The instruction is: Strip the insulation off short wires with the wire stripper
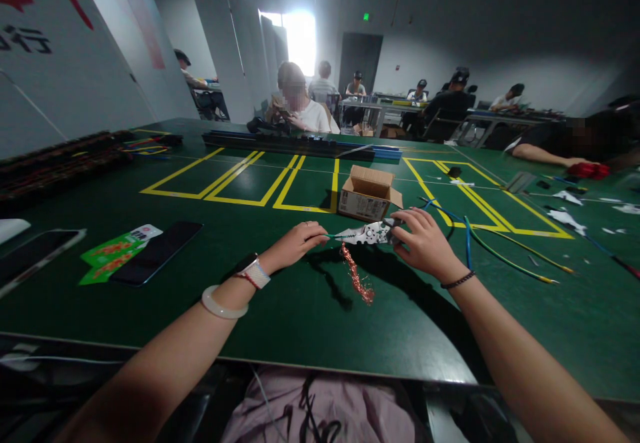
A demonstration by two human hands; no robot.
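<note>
Pale mauve crumpled fabric (pixel 320 406) is nearest the head camera, at six o'clock, below the edge of the glossy green bench (pixel 280 323). Near the clock's centre are silver metal wire-stripping pliers (pixel 373 233), their dark handles gripped by the right hand (pixel 420 236) from three o'clock. From nine o'clock, the left hand (pixel 303 239) pinches a thin green wire (pixel 330 235) that meets their nose. A frayed copper-strand bundle (pixel 356 276) trails toward six o'clock; whether it hangs or rests I cannot tell. An open brown cardboard box (pixel 363 204) stands just beyond, at twelve. The step looks like stripping or trimming the wire; the next move seems to call for a steady pinch and a controlled squeeze
</note>
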